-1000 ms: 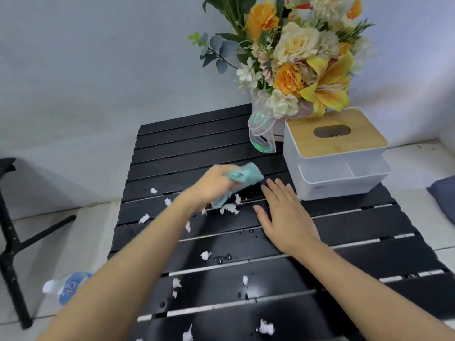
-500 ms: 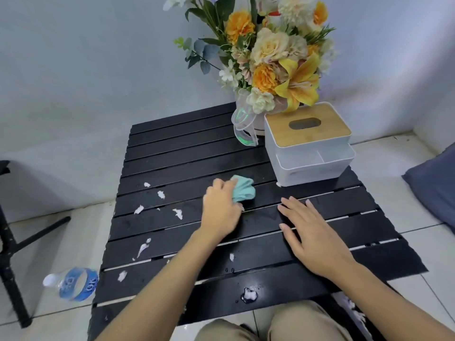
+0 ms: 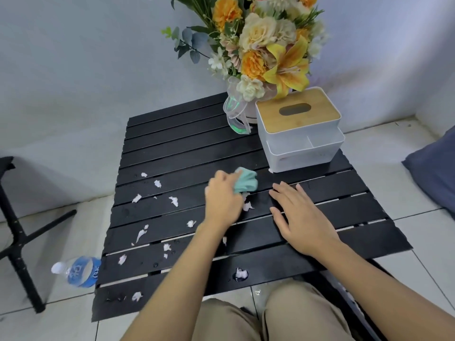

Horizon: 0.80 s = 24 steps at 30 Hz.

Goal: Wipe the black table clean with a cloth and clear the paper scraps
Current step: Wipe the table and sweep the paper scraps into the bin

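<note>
Gripping the cloth [image 3: 246, 181] in my left hand [image 3: 222, 201], I press it on the table [image 3: 187, 148]. My right hand [image 3: 299, 216] lies flat beside it, fingers spread. Paper scraps [image 3: 173, 201] lie left of my fingers, some just under the cloth.

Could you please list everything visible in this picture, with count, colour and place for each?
table: one, black, slatted, centre
paper scraps: many, white, mostly on the table's left half
cloth: one, teal, bunched in the left hand
tissue box: one, white with wooden lid, far right of table
flowers: one bouquet, yellow, orange and cream, behind the box
water bottle: one, clear with blue label, on the floor, left
cushion: one, dark blue, right edge
left hand: gripping the cloth
right hand: flat on the table
</note>
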{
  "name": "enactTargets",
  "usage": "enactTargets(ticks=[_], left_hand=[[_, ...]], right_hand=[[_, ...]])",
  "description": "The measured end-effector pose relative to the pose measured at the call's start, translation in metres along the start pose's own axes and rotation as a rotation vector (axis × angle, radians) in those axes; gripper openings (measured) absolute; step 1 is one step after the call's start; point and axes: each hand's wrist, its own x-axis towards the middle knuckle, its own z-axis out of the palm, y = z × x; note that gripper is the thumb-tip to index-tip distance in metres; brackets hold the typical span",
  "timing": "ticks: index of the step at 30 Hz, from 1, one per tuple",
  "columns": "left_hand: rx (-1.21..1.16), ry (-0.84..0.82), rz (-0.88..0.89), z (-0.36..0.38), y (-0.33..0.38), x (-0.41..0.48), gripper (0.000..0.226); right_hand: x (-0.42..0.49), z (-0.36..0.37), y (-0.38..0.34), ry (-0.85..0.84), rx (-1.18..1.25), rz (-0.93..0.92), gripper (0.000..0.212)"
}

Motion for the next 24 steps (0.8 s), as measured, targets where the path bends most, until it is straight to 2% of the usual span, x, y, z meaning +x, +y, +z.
enactTargets(ticks=[1, 3, 5, 6, 7, 9, 10, 11, 13, 15, 17, 18, 19, 20, 22, 24], left_hand=[[-0.109, -0.106, 0.069, -0.001, 0.004, -0.005, 0.047], [-0.368, -0.261, 0.076, -0.017, 0.007, -0.008, 0.017], [-0.496, -0.187, -0.007, -0.042, 0.006, -0.018, 0.032], [-0.526, -0.099, -0.078, -0.052, 0.002, -0.023, 0.037], [-0.511, -0.001, -0.133, -0.057, -0.007, -0.029, 0.037], [-0.304, 0.157, -0.22, -0.055, -0.024, -0.044, 0.028], [-0.221, 0.175, -0.276, -0.048, -0.027, -0.051, 0.019], [-0.143, 0.168, -0.348, -0.039, -0.024, -0.058, 0.02], [0.045, 0.182, -0.468, -0.012, -0.006, -0.067, 0.049], [0.118, 0.182, -0.416, 0.009, 0.02, -0.07, 0.057], [0.01, 0.047, -0.203, 0.016, 0.043, -0.067, 0.05], [-0.089, -0.045, -0.114, 0.013, 0.05, -0.063, 0.038], [-0.214, -0.115, -0.077, 0.007, 0.053, -0.061, 0.02], [-0.331, -0.139, -0.101, -0.004, 0.056, -0.061, 0.022], [-0.432, -0.067, -0.202, -0.022, 0.041, -0.065, 0.04], [-0.304, 0.119, -0.301, -0.032, 0.016, -0.081, 0.037]], right_hand=[[0.001, 0.0, 0.001, -0.002, 0.001, -0.01, 0.053], [0.002, -0.003, 0.002, -0.013, 0.053, -0.021, 0.046], [-0.003, -0.011, 0.003, -0.002, 0.178, 0.022, 0.035], [-0.007, -0.016, 0.006, 0.036, 0.23, 0.063, 0.031], [-0.014, -0.022, 0.01, 0.086, 0.246, 0.106, 0.029], [-0.031, -0.033, 0.02, 0.116, 0.16, 0.187, 0.033], [-0.038, -0.036, 0.026, 0.082, 0.082, 0.222, 0.04], [-0.044, -0.037, 0.029, 0.033, -0.002, 0.249, 0.047], [-0.049, -0.035, 0.032, -0.042, -0.126, 0.262, 0.056], [-0.05, -0.031, 0.029, -0.049, -0.152, 0.269, 0.058], [-0.049, -0.032, 0.027, -0.036, -0.154, 0.268, 0.058], [-0.048, -0.032, 0.028, -0.032, -0.153, 0.266, 0.058], [-0.048, -0.032, 0.029, -0.033, -0.153, 0.263, 0.057], [-0.049, -0.032, 0.03, -0.032, -0.15, 0.263, 0.057], [-0.048, -0.031, 0.03, -0.035, -0.142, 0.259, 0.057], [-0.048, -0.029, 0.03, -0.029, -0.145, 0.259, 0.057]])
